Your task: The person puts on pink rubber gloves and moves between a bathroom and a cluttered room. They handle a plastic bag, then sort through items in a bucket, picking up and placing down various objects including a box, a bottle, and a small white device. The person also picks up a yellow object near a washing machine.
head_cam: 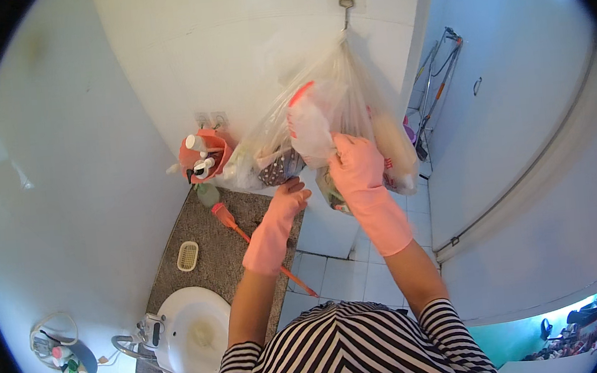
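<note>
My right hand (358,162), in a pink rubber glove, grips a crumpled white plastic bag (310,131) with red print. Behind it a large translucent plastic bag (342,74), stuffed with things, hangs from a metal hook (347,5) on the wall. Dark polka-dot fabric (277,169) shows through its lower left part. My left hand (290,198), gloved the same way, is just under that fabric with its fingers partly curled. Whether it touches or pinches the bag cannot be made out.
On the stone counter (202,225) are a long-handled orange brush (232,222), a soap dish (188,256) and a white washbasin (194,331) with a faucet (150,330). An orange container (206,155) holds bottles in the corner. A white door (509,139) stands at right.
</note>
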Available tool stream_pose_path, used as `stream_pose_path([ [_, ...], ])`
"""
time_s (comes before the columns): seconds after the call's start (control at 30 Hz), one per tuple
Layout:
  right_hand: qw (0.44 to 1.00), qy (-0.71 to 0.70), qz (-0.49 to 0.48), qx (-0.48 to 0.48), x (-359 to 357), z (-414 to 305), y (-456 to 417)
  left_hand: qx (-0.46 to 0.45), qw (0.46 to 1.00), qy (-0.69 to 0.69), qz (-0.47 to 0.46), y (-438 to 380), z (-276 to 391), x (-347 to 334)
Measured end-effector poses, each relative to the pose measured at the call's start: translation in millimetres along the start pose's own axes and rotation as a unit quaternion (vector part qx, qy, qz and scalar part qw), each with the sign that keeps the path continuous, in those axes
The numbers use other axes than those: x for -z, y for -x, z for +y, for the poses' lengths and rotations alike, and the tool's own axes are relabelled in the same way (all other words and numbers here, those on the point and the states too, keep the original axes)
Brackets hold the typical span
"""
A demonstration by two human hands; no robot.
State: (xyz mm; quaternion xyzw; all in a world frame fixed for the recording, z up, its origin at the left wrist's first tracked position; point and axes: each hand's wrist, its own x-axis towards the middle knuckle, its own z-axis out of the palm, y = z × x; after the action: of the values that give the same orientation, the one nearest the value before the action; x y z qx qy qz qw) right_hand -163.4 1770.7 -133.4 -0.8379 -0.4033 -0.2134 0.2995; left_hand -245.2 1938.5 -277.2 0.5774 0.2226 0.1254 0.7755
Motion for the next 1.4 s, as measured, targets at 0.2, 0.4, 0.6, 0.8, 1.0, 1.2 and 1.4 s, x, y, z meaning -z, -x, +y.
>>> stream_pose_path([
  [0.2, 0.968, -0.241, -0.065, 0.009, 7, -104, 9, -0.214, 0.953, 0.094, -0.194, 17, -4, -1],
  [0.4, 0.945, -0.229, -0.006, 0.233, 5, -73, 68, -0.028, 0.928, 0.307, -0.21, 38, -22, -49],
  [0.6, 0.927, -0.313, 0.057, 0.2, 38, 3, 115, 0.038, 0.891, 0.416, -0.18, 43, -39, -94],
  [0.8, 0.939, -0.271, 0.179, 0.112, 69, 78, 138, 0.032, 0.847, 0.507, -0.155, 17, -41, -143],
  [1.0, 0.946, -0.227, 0.225, -0.058, 51, 171, 179, 0.09, 0.929, 0.344, -0.105, 38, -23, -124],
  [1.2, 0.937, -0.244, 0.099, -0.231, 25, 191, 191, 0.103, 0.941, 0.315, -0.068, 61, -32, -77],
  [1.4, 0.949, -0.238, 0.003, -0.206, -28, 194, 184, 0.179, 0.844, 0.454, -0.223, 26, -86, 38],
])
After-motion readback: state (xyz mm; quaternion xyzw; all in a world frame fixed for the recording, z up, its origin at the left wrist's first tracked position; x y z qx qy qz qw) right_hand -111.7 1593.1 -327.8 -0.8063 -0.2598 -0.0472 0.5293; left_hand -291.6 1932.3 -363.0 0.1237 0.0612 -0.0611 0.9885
